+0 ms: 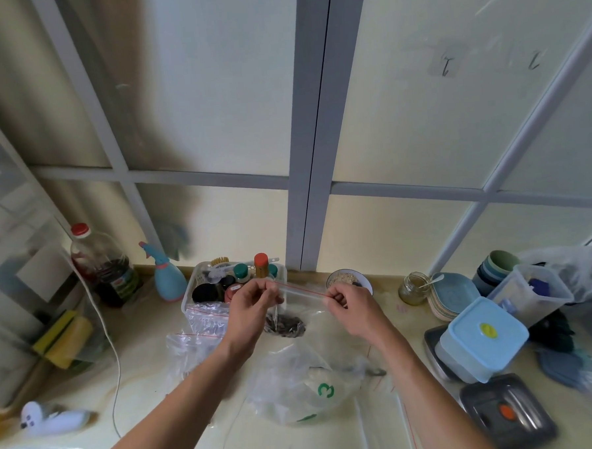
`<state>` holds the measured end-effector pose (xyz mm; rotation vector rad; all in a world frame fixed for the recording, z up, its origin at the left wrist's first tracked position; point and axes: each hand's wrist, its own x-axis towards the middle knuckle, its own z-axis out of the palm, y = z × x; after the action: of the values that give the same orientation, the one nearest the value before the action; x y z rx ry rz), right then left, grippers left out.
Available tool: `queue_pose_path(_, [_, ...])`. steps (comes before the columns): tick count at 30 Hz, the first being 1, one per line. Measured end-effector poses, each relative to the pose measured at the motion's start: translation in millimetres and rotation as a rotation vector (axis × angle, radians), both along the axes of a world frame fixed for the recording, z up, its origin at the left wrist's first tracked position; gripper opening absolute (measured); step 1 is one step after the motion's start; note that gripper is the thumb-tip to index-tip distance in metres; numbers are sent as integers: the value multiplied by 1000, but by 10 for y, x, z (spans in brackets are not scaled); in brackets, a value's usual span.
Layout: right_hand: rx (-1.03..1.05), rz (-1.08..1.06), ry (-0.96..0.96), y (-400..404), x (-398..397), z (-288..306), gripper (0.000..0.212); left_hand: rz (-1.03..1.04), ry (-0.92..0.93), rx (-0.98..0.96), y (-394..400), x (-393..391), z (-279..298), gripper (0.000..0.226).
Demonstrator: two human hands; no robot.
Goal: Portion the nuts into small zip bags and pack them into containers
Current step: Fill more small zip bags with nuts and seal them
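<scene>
You've got the small clear zip bag with the red seal line (300, 294) up off the counter — your left hand (254, 303) pinches one end of its top strip, your right hand (348, 305) pinches the other, the strip stretched straight between them. Dark nuts (286, 324) sag in the bag's bottom, just below and between your hands. Near your right wrist sits the pale blue square lidded plastic container (482, 338) — under your forearms lies a crumpled clear plastic bag with a green "3" (306, 385).

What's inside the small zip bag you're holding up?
Dark nuts sit heaped at the bottom of the zip bag, held at its red-lined top by left hand and right hand. The count can't be seen.
</scene>
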<state>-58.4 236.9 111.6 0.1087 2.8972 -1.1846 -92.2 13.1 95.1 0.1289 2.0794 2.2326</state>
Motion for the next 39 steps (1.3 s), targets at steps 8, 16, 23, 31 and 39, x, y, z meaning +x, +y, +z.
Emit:
queue_pose_path(8, [-160,-27,56,-102,-58,-25,17,-33,-145,-89,-113,-64,-77,12])
queue_pose_path(16, [-200,76,108,-255,-71,19,15,-335,214,-605,32,-92,34,43])
queue_pose_path(23, [-429,-12,65,-297,-46,5,12,-195,274,-660,167,-132,134,16])
queue_pose_path(31, [-406,-47,21,-295,-9,-76,6,-277,301,-674,161,-160,98,10])
queue_pose_path(39, [-260,-14,63,-327,5,-63,13,-254,324,-655,198,-95,95,8])
